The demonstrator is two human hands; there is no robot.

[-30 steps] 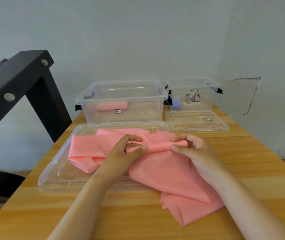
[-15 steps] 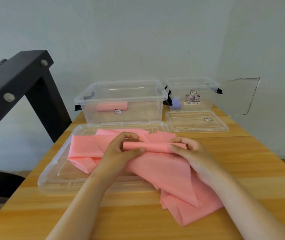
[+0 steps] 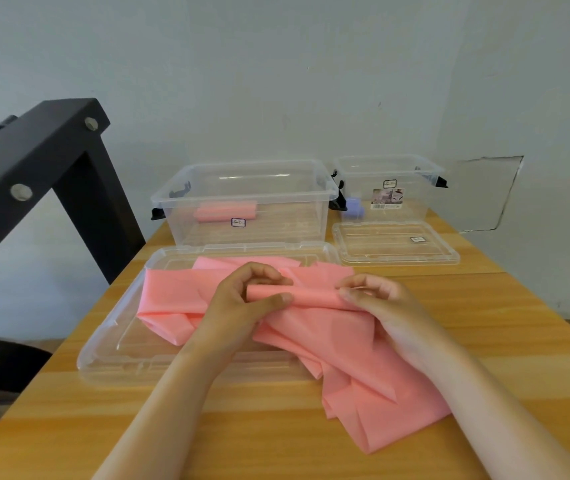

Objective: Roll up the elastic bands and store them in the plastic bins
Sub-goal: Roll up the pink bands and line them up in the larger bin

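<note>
A pink elastic band [image 3: 339, 344] lies crumpled across the wooden table [image 3: 505, 327] and over a clear bin lid [image 3: 110, 348]. Its near end is wound into a thin roll. My left hand [image 3: 242, 303] grips the roll's left end between thumb and fingers. My right hand [image 3: 377, 299] pinches the roll's right end. Behind stands a large clear plastic bin [image 3: 245, 202] with a rolled pink band [image 3: 226, 212] inside. A smaller clear bin [image 3: 389, 187] at the back right holds a purple roll [image 3: 352, 209].
The small bin's lid [image 3: 396, 242] lies flat in front of it. A black metal frame [image 3: 34, 157] slants up at the left, beside the table edge. A wall runs close behind the bins.
The roll between my hands has grown tighter and longer as both hands turned it. More loose band has been drawn in toward the roll.
</note>
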